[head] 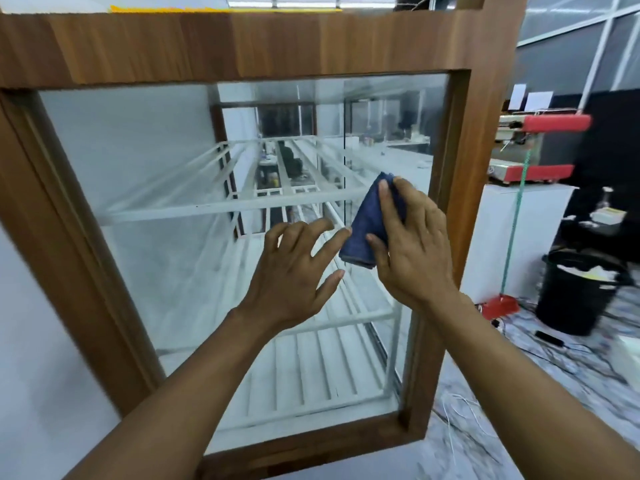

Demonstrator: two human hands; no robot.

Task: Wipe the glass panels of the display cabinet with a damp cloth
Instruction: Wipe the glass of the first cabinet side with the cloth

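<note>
The blue cloth [372,220] sits right of centre in the frame, in front of the glass panel [156,168] of the display cabinet [242,46], near the panel's right edge. The right hand [415,244] holds it: the index finger lies stretched along the cloth and the thumb hooks in under its lower part, so the fabric is pinched in the fork between them. Whether the cloth actually touches the glass cannot be told. The left hand [294,271] is spread wide and grips nothing, with one of its fingertips [346,232] just beside the cloth's left edge. The folded cloth's long axis runs steeply, from its lower end at centre up and to the right. Most of the unwiped-looking panel lies left of the cloth, so a sweep would likely go leftward, with the right hand leading.
</note>
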